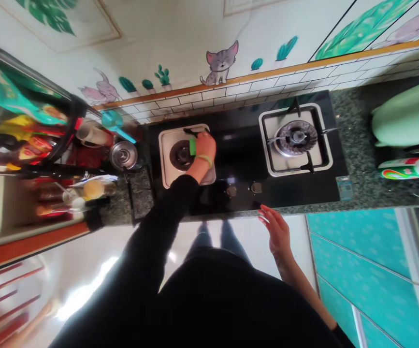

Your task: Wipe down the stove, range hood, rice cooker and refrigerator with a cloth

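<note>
My left hand [205, 146] is closed on a green scouring pad [192, 146] and presses it on the left burner [180, 154] of a black two-burner gas stove [241, 159]. A green band circles that wrist. The pan support of the left burner looks partly off, with a black piece behind my hand. My right hand [277, 231] hangs free in front of the stove's front edge, fingers spread, holding nothing. The right burner [296, 137] has its pan support in place.
A rack [50, 145] of bottles, jars and packets stands left of the stove, with a small steel lid [123, 155] and a teal scoop [113, 122]. A pale green appliance [408, 118] and a lying bottle [408, 169] sit on the granite counter [357, 159] at right.
</note>
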The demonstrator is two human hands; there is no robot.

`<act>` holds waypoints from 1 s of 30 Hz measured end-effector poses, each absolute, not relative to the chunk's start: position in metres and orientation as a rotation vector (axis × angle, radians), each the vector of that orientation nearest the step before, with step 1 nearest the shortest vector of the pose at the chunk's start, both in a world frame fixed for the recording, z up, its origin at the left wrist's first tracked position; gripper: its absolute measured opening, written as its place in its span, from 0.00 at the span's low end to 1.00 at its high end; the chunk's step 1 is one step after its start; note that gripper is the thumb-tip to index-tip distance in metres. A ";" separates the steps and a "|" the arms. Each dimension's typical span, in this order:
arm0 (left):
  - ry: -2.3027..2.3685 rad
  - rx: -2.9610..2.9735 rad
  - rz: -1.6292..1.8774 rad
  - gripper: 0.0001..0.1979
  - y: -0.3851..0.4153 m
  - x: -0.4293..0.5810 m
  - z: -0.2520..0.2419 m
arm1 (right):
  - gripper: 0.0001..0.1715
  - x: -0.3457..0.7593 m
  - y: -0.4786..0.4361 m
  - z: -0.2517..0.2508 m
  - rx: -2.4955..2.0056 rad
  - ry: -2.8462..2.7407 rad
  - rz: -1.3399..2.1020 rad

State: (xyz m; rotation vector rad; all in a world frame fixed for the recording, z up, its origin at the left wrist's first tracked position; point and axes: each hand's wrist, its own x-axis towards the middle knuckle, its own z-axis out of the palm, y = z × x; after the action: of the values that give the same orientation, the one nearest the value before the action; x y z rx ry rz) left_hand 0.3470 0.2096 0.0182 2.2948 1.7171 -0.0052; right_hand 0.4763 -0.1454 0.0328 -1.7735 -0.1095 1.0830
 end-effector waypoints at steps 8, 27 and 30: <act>1.655 2.290 -0.175 0.29 0.094 0.321 0.031 | 0.24 0.516 -0.124 0.018 -1.731 -0.097 1.131; 1.453 1.789 0.013 0.22 0.072 0.268 0.051 | 0.21 0.532 -0.104 0.028 -1.711 -0.231 1.251; 1.322 1.521 0.112 0.26 0.041 0.258 0.057 | 0.23 0.535 -0.104 0.038 -1.689 -0.286 1.284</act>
State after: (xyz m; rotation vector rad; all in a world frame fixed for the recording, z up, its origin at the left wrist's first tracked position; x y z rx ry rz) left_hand 0.2580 0.0406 0.0567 1.5211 1.3222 0.1122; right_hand 0.5350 -0.1041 0.0379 -1.6889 -0.2858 1.2839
